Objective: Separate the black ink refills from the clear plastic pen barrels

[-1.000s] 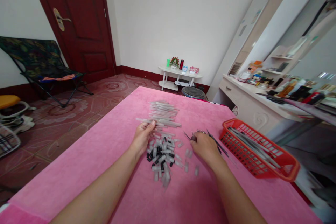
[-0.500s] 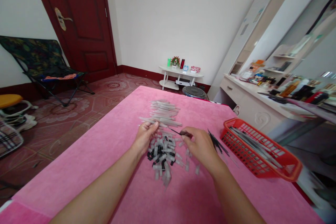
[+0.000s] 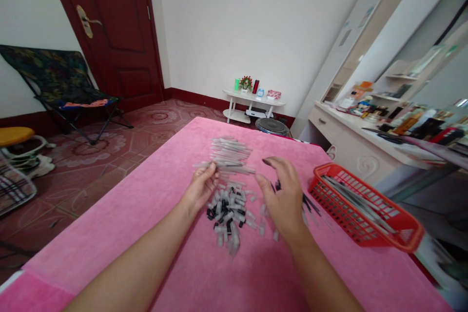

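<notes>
My left hand (image 3: pixel 203 183) is closed, thumb against fingers, on the end of a thin pale stick (image 3: pixel 237 169) at the near side of a stack of similar pale sticks (image 3: pixel 228 148). My right hand (image 3: pixel 285 195) is open to the right of the stack, thumb and fingers spread. A small dark piece (image 3: pixel 278 185) shows by its palm; I cannot tell whether it is held or lies on the cloth. Between my forearms lies a heap of short clear and black caps (image 3: pixel 228 214). Several thin black sticks (image 3: pixel 310 203) lie beyond my right hand.
A red plastic basket (image 3: pixel 365 214) holding long grey sticks stands at the right edge of the pink-covered table (image 3: pixel 146 214). Beside it is a white dresser (image 3: pixel 351 141) crowded with bottles. A folding chair (image 3: pixel 62 83) stands left, near the door.
My right hand has opened and moved right and slightly up, away from the stick in my left hand. The thin dark rod that was in its fingers no longer shows there.
</notes>
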{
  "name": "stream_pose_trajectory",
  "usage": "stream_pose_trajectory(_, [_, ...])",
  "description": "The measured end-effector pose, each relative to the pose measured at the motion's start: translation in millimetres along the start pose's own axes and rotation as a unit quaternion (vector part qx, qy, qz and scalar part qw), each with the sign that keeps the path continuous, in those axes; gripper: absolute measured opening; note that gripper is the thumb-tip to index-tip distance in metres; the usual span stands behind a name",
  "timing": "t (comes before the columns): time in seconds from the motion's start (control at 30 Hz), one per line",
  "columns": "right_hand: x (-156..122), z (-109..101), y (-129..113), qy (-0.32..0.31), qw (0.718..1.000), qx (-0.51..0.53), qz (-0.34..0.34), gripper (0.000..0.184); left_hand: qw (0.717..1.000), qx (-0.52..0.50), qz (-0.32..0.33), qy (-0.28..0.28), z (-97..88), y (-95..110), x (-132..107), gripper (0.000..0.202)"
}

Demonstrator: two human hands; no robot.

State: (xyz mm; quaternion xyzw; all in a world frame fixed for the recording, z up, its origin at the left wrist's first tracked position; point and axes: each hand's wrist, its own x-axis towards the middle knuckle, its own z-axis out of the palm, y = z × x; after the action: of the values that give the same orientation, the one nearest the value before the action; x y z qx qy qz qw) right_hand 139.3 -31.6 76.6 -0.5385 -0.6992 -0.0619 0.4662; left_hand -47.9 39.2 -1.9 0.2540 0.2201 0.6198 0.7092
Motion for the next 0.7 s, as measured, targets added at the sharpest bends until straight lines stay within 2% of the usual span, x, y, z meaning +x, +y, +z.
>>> stream_pose_trajectory(0.03, [0.3,-1.1,1.1,0.029,0.999,0.006,0.011,0.027,0.999,-0.052,0.004,0.016,-2.0,3.7,2.3,0.016])
stream_pose_trajectory(0.1, [-0.5,0.3,6.9,0.030,0.999,0.023,0.027,0.022,0.991,-0.126,-0.003,0.045,-5.5,10.0,5.4,0.008])
stream_pose_trajectory(0.2, [-6.6,13.0,20.1,-0.058,0.997,0.038,0.033,0.015,0.984,-0.170,-0.020,0.059,-9.0,13.8,6.6,0.002])
stream_pose_trajectory(0.33, [-20.5,35.6,29.4,-0.175,0.984,0.041,0.016,0.018,0.984,-0.168,-0.031,0.049,-10.9,11.7,6.4,0.004])
stream_pose_trajectory(0.53, [-31.3,50.3,14.0,-0.278,0.957,0.051,-0.073,0.038,0.981,-0.186,-0.028,0.055,-12.0,14.2,8.8,0.009])
stream_pose_trajectory(0.7, [-30.5,60.0,-8.1,-0.312,0.941,0.056,-0.117,0.034,0.981,-0.188,0.003,0.050,-20.8,18.5,15.1,0.010])
